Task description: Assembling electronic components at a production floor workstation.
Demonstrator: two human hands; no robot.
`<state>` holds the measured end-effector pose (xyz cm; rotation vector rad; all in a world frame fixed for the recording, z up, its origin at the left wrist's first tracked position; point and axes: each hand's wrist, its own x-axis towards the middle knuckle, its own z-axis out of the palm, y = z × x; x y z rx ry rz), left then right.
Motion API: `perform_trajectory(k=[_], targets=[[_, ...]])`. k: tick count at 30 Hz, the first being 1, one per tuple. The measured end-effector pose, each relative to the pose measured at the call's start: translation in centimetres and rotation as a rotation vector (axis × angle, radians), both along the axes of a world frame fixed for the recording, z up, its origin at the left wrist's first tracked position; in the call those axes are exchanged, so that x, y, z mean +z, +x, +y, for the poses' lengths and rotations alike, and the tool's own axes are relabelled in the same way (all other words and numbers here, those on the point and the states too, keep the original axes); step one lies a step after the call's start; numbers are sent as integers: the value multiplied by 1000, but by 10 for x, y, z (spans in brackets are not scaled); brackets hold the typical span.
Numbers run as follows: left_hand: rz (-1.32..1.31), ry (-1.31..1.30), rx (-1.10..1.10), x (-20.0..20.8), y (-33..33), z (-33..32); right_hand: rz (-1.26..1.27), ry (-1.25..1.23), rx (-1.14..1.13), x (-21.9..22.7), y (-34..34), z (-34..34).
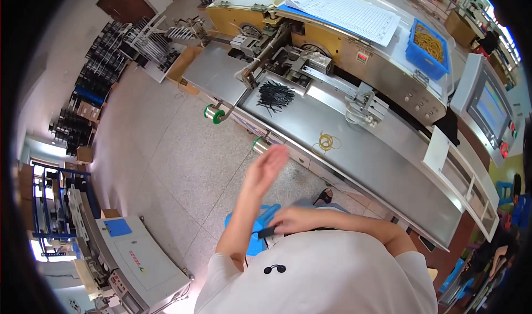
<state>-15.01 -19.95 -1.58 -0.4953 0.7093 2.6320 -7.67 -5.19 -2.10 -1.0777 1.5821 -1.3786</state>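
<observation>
Reaching forward over the floor just outside the bench edge, the left hand (270, 167) was raised with its fingers stretched out, and nothing showed in its grasp. The right hand (293, 220) lay low across the front of the white shirt (338, 269), its fingers bent beside a dark strip-like object (268, 232) above a blue stool (256, 246). Motion blurred that spot, so I could not tell whether those fingers were clamped on the strip or only next to it.

On the metal worktop (366, 159), a heap of short black strips (275, 95) lay close to the machine's mechanism, probably so that they sat within easy reach of it. Nearer the front edge, a loose tangle of yellow bands (326, 142) lay apart from the heap, perhaps to keep the two from mixing. A blue basket (410, 51) held more yellow bands up on the machine (382, 76), where its walls kept them together and off the worktop. A green-flanged spool (213, 113) hung out past the bench edge, seemingly to leave it room to turn. The screen console (487, 106) stood at the right end, clear of the worktop.
</observation>
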Motion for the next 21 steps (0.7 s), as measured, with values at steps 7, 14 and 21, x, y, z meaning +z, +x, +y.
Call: perform_trajectory(k=[7, 14, 21], targets=[[3, 32, 254, -18, -20, -62, -98, 131, -623, 11, -60, 70], [-115, -185, 179, -70, -159, -87, 244, 194, -877, 22, -143, 41], [-73, -142, -49, -145, -230, -56, 489, 152, -1056, 16, -228, 2]])
